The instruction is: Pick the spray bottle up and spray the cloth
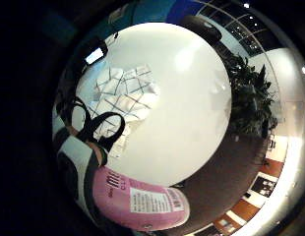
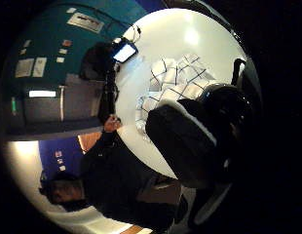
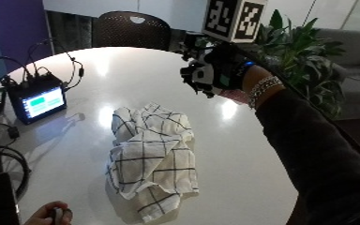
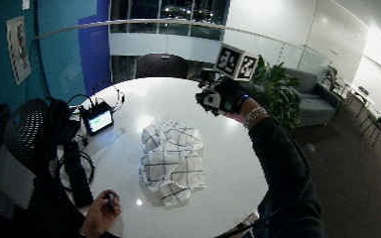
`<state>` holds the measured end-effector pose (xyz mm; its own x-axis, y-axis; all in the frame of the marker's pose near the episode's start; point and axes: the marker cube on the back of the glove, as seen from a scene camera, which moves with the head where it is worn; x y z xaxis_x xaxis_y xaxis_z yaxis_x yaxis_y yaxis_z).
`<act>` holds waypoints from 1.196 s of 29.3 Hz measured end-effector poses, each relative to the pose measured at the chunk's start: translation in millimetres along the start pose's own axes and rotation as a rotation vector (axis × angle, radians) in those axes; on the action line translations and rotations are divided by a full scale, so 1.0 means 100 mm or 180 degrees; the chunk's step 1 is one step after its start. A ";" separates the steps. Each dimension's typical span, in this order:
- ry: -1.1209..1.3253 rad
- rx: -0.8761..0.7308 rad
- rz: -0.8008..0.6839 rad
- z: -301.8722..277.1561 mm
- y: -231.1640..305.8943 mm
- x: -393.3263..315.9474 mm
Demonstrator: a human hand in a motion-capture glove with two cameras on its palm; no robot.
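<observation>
A white cloth with a dark grid lies crumpled in the middle of the round white table. My gloved right hand is raised above the table's far right side, beyond the cloth. It grips a spray bottle with a white and black head and a pink body. The head points toward the cloth's side. In the little finger side palm view the pink labelled body fills the picture's edge, with the cloth farther off on the table. The thumb side palm view shows the bottle's dark head in front of the cloth.
A small lit screen device with cables stands at the table's left edge. A dark chair is behind the table and a leafy plant at the right. The person's bare left hand rests at the near edge.
</observation>
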<state>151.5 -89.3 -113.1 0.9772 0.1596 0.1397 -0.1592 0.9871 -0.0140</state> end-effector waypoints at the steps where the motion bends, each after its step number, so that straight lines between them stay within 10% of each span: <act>1: 0.0082 -0.0132 0.0018 0.05 -0.02 -0.05; 19: 0.1016 -0.1534 0.0322 1.01 -0.08 -0.16; 35: 0.0180 -0.1171 -0.0014 0.91 -0.17 -0.34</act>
<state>107.9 -112.5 -27.3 0.9857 0.1453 0.0857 -0.1040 0.9232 -0.3700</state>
